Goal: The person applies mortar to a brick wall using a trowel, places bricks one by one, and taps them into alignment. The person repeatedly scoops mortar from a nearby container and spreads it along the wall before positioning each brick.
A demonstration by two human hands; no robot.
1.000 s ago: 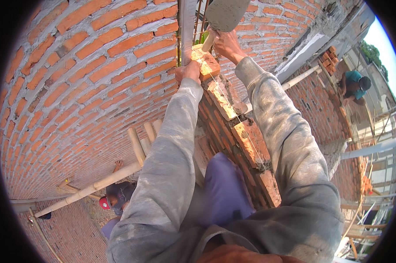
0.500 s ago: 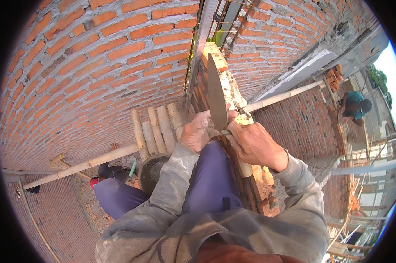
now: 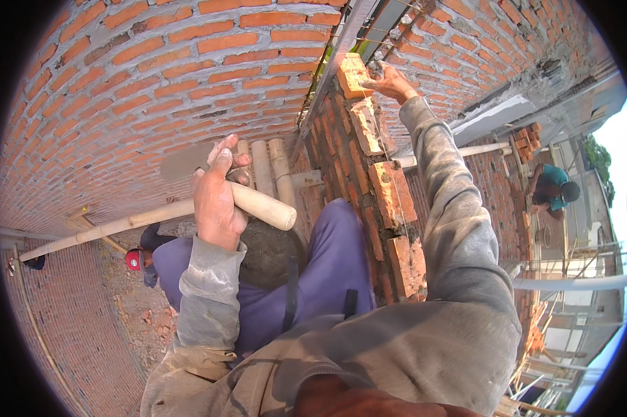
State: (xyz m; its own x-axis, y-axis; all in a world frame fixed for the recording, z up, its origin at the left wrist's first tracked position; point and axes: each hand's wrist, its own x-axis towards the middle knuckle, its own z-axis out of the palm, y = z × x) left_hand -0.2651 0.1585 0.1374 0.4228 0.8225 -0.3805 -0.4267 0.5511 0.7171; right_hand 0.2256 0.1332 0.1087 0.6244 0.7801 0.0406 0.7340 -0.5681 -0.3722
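My left hand (image 3: pixel 216 205) grips the wooden handle of a trowel (image 3: pixel 265 206), its grey blade (image 3: pixel 185 161) partly behind my fingers. Below it is a round container of grey mortar (image 3: pixel 265 257), partly hidden by my purple-clad legs. Higher up, my right hand (image 3: pixel 390 83) reaches to the top brick (image 3: pixel 352 71) on a narrow, part-built brick wall (image 3: pixel 391 194), its fingers apart and curved beside that brick. A thin string (image 3: pixel 383 141) runs along this wall's top bricks, which have rough mortar on and between them.
A tall brick wall (image 3: pixel 146 83) rises at left, with bamboo poles (image 3: pixel 261 167) below. A metal straightedge (image 3: pixel 331 83) stands by the narrow wall. A person in a red cap (image 3: pixel 136 258) is low left; another in teal (image 3: pixel 556 181) works at right, near stacked bricks (image 3: pixel 525 139).
My hands, earlier together at the trowel, have parted: the left has moved left with the trowel, now turned sideways, and the right has gone up to the top brick.
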